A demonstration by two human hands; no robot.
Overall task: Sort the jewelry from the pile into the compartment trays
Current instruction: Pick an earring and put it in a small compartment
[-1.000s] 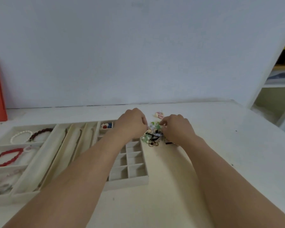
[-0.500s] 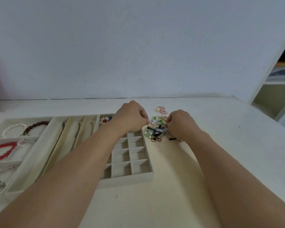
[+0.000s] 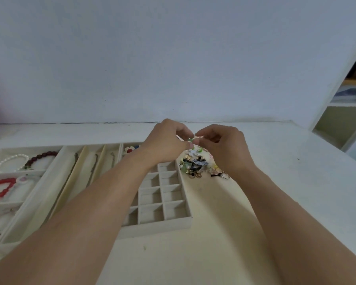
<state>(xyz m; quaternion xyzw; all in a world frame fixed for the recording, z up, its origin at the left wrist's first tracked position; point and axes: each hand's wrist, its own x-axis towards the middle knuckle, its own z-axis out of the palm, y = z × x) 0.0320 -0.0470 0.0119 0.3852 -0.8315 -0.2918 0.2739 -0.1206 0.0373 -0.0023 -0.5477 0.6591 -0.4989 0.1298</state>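
Note:
A small pile of mixed jewelry (image 3: 195, 166) lies on the white table just right of the cream grid tray (image 3: 173, 222). Both hands are raised a little above the pile's far edge, fingertips meeting. My left hand (image 3: 165, 144) and my right hand (image 3: 222, 147) pinch a small green piece (image 3: 191, 140) between them; most of it is hidden by the fingers. A red and white flower piece (image 3: 130, 149) sits in the grid tray's far-left cell. My left forearm covers the tray's left cells.
Left of the grid tray, long slots hold thin chains (image 3: 94, 168). The far-left tray (image 3: 39, 188) holds a pearl bracelet (image 3: 10, 161), a dark beaded one (image 3: 40, 157) and a red one (image 3: 1, 189). A wall stands behind the table; open shelving (image 3: 345, 112) at right.
Both hands have lifted from the pile and come together, now holding a small green piece above it. The camera has tilted, so the table sits lower in view.

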